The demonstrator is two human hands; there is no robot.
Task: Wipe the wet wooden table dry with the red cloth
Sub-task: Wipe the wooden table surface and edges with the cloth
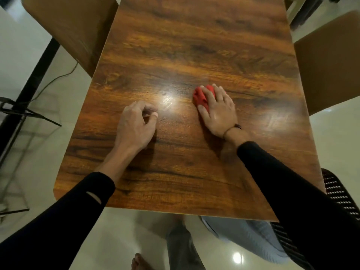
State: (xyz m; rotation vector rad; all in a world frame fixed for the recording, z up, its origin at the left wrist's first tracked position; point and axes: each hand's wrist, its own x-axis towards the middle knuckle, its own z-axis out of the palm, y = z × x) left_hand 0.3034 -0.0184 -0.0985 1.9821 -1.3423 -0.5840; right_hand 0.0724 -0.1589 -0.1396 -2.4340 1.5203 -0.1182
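The wooden table (194,51) fills the middle of the head view, with a bright glare patch near its centre. A bunched red cloth (200,96) lies on it right of centre. My right hand (218,112) lies on top of the cloth, its fingers spread over it and its thumb along the cloth's near side, pressing it onto the wood. My left hand (134,123) rests on the table left of the glare, fingers loosely curled and holding nothing. A small dark speck shows on the wood beside the glare.
A brown chair (68,30) stands at the table's far left and another brown chair (331,61) at the right. A black mesh chair (339,193) is at the near right. A wire rack (17,117) stands on the pale tiled floor to the left.
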